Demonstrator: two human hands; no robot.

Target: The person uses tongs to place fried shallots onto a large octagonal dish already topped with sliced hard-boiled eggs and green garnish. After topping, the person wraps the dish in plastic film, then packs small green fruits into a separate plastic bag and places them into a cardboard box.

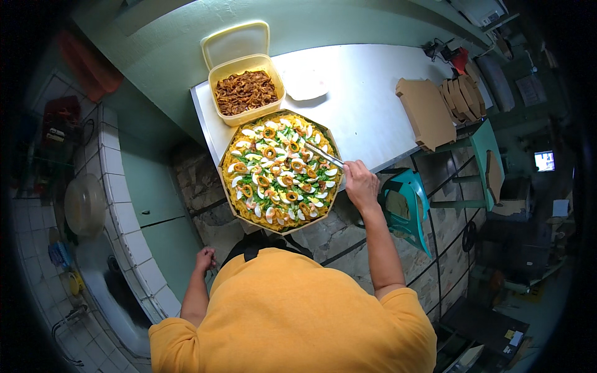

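Note:
My right hand (362, 181) is closed around metal tongs (324, 155). Their tips reach onto a large octagonal tray of orange noodles (281, 174) near the table's left end. Egg wedges, browned rings, chopped greens and what look like shrimp cover the noodles. Behind the tray is a yellow plastic container (247, 117) of dark brown shredded food (245, 93), its yellow lid (237, 42) raised against the wall. My left hand (206, 258) hangs low beside my waist, fingers curled in a loose fist with nothing visible in it.
A white lid or dish (307, 84) lies right of the container on the white table (367, 93). Flattened brown cardboard boxes (425, 112) rest at its right end. A teal plastic stool (405, 208) stands on the right; a tiled counter with a sink (118, 298) is on the left.

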